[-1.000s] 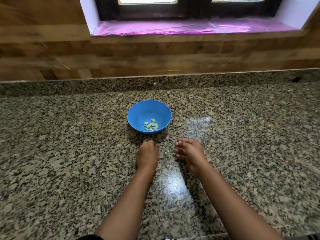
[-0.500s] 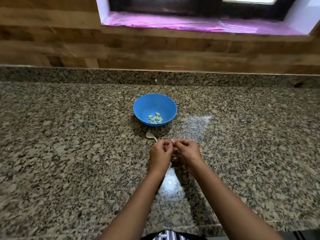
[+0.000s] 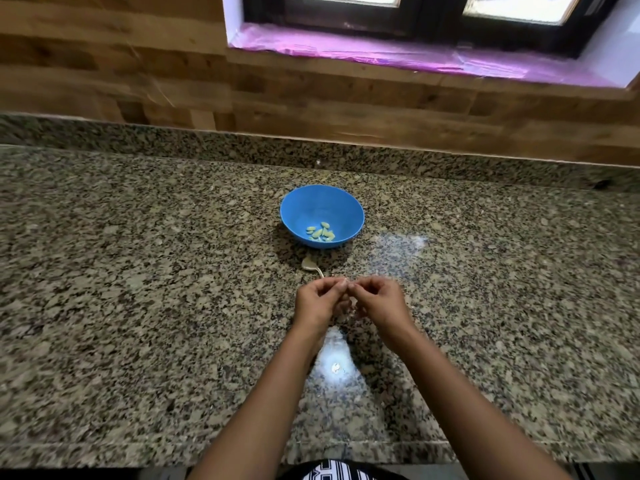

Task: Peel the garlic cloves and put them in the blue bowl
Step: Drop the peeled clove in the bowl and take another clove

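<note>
Now left hand and right hand pinch small pale garlic clove, near side of round blue plastic bowl; advise: one grip steady, other tears skin.

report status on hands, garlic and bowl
Left hand and right hand pinching a small clove together, mostly hidden. Peeled cloves in blue bowl. Garlic piece on counter before bowl, nothing blocking.

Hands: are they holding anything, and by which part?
The left hand and right hand pinch something small between their fingertips, likely a garlic clove; fingers hide it, so which part is unclear.
</note>
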Tool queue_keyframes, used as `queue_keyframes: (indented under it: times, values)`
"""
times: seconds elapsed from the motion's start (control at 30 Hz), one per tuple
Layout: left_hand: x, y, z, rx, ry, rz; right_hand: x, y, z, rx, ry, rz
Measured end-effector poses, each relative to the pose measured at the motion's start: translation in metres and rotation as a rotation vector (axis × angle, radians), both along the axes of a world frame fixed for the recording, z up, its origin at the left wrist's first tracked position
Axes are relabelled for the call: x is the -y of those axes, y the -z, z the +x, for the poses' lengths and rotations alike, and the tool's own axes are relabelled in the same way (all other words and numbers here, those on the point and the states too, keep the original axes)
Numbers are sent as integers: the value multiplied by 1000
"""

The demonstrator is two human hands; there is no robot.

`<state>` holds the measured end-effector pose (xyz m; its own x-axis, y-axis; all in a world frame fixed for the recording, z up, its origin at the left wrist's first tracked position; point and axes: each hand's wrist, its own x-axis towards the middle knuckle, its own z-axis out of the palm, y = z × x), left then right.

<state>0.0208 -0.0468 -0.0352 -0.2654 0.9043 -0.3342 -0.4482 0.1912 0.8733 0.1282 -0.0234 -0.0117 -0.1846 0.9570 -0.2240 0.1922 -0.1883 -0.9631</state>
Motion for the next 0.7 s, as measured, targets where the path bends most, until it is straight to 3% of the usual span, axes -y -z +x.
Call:
queue_keyframes:
  times: [0.07,0.1,0.17,0.23,0.3,0.37,0.43,0.57,0.7]
  values:
    - [1,-2,0,5,18,16,3,2,-3,-56,42,-43]
    - [0,-3,-1,-99,44,29,2,3,-2,-69,63,-66]
    - [0,1,-7,-599,109,70,-4,1,0,63,63,-34]
    - [0,12,-15,-1128,218,157,-16,-6,5,590,-145,160]
    - [3,25,-20,-1409,330,188,-22,-15,4,1120,-452,347]
    - [8,38,-21,-1499,359,220,-21,-17,2,1332,-665,460]
    - [12,44,-22,-1505,326,265,-18,-14,1,1399,-730,518]
    - [11,46,-21,-1482,274,281,-13,5,7,1353,-627,575]
    - [11,46,-20,-1482,288,268,-6,15,12,1152,-472,548]
